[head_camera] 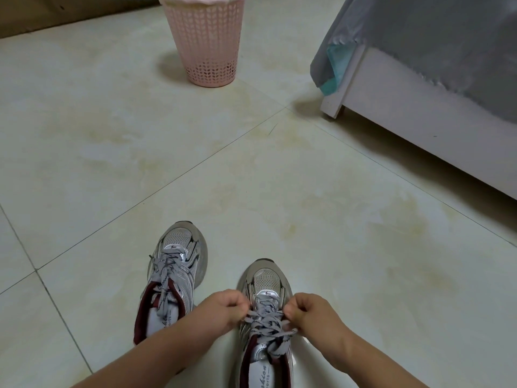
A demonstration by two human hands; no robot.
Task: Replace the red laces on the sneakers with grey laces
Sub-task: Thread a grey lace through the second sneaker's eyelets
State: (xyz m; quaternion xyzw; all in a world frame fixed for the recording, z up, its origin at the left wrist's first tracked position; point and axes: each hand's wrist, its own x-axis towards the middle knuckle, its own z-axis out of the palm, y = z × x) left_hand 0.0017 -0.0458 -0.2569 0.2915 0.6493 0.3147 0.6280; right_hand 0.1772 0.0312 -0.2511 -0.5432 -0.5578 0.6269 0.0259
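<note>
Grey laces (pixel 267 320) pinched by left hand (pixel 225 306) and right hand (pixel 306 310) (fingers curled) over sneaker (pixel 265 281).

From my seat I see only two bare forearms, entering from six o'clock. The left hand (pixel 228 309) and right hand (pixel 306 310) wear no gloves, rings or watch that I can make out. No sleeves reach the wrists; both arms are uncovered to the picture's bottom edge.

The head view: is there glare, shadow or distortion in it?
Head view: soft sheen on the glossy cream floor tiles near the silver mesh sneakers; the pink perforated plastic basket casts a dim shadow leftward; wide-angle bending tilts the basket and white bed frame; focus is sharp.
</note>
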